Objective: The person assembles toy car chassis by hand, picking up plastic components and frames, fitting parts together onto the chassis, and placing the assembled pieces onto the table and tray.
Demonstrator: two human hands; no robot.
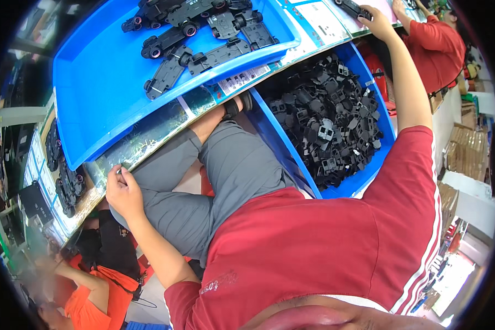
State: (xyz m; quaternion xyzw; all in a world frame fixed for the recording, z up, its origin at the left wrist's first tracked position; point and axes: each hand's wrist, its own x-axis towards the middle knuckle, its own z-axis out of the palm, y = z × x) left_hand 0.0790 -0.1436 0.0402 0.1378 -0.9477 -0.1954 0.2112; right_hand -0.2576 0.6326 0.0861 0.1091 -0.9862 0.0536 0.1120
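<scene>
My left hand [124, 192] is at the table's near edge, thumb and finger pinched on a small dark piece [120, 171], too small to make out its kind. Far out to the right, my right hand [378, 25] grips a black toy car chassis [351, 7] over the table. In the big blue tray [91, 113] before me, several black car chassis [168, 71] with pink-rimmed wheels lie heaped toward the far right. To the right of my legs stands a blue bin [385, 124] full of small black plastic parts [327, 132].
More black chassis [69, 184] lie on the table left of the tray. Printed sheets [313, 22] cover the tabletop. Another person in orange [93, 300] sits at the lower left, and one in red [437, 52] at the upper right. Flattened cardboard [467, 151] is stacked at right.
</scene>
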